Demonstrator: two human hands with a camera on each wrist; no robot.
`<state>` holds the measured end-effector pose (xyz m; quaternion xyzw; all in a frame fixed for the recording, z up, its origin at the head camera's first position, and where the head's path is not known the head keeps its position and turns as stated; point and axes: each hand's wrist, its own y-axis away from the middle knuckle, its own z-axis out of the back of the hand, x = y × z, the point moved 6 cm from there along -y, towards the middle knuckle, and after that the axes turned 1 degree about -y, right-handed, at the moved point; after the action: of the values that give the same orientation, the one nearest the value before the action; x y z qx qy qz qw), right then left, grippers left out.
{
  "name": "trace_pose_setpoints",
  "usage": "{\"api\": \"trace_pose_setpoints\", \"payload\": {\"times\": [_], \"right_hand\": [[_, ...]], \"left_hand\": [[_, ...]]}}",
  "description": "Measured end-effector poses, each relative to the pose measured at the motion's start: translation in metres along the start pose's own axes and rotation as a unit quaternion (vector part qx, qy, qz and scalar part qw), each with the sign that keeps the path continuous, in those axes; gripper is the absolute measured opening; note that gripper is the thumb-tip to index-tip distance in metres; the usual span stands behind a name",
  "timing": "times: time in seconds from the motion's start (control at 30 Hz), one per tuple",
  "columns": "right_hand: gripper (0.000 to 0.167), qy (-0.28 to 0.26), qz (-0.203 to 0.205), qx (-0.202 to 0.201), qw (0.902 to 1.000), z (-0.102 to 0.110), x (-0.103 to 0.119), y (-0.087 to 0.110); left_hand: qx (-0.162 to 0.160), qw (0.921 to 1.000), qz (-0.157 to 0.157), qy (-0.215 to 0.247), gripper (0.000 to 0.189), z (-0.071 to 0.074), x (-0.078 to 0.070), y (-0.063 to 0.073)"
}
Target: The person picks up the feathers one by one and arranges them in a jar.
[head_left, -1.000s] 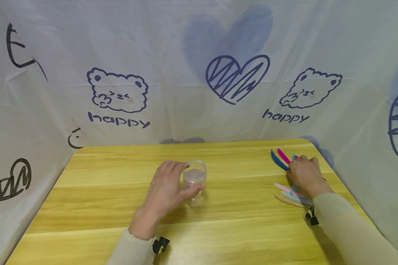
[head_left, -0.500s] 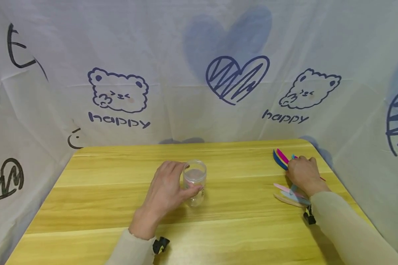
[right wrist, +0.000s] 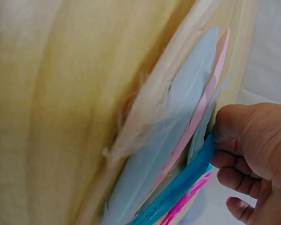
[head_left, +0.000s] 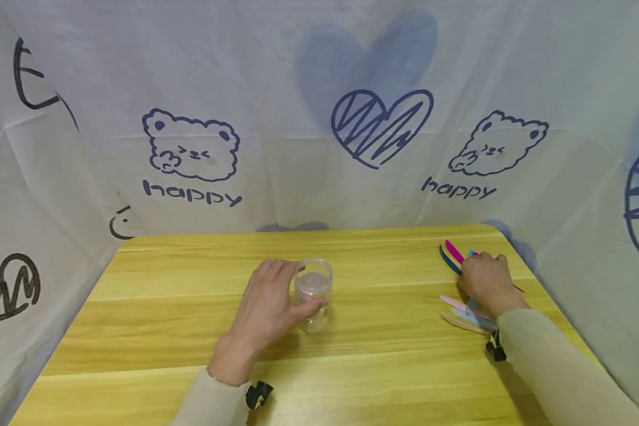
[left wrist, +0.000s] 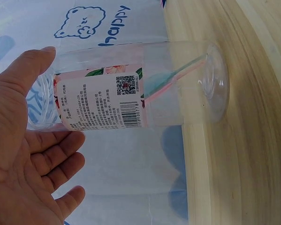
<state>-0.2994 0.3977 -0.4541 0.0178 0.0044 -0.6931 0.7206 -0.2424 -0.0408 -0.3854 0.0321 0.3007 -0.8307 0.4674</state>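
Observation:
My left hand [head_left: 268, 299] grips a clear plastic jar [head_left: 314, 285] near its top, thumb on one side and fingers on the other. The jar stands upright and lidless on the table. In the left wrist view its printed label [left wrist: 100, 101] faces the camera, and a slim teal and pink feather [left wrist: 166, 79] leans inside. At the right of the table my right hand [head_left: 489, 281] pinches a blue feather [right wrist: 189, 171] between thumb and fingers. A magenta feather [head_left: 454, 251] lies beside it, partly hidden by the hand.
Several more feathers lie nearer me under the right forearm: a pink feather [head_left: 452, 303], a pale blue feather [right wrist: 178, 117] and a cream feather [right wrist: 154, 93]. The wooden table [head_left: 165, 331] meets a printed white cloth [head_left: 282, 177] at the back and sides.
The blue feather at my right hand has shifted slightly right and turned, looking narrower. My right hand has edged a little left. The left hand and jar have stayed put.

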Motion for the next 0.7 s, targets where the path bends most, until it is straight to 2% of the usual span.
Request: {"api": "trace_pose_setpoints", "payload": {"times": [0.3,0.7], "right_hand": [[0.024,-0.006,0.007,0.03,0.9995,-0.0046,0.0036,0.0],[0.022,0.038,0.028,-0.011,0.9988,-0.0026,0.0074,0.0036]], "left_hand": [[0.004,1.0,0.002,0.0,0.072,0.0005,0.0005,0.0007],[0.005,1.0,0.001,0.005,0.071,0.0003,0.0003,-0.0013]]}}
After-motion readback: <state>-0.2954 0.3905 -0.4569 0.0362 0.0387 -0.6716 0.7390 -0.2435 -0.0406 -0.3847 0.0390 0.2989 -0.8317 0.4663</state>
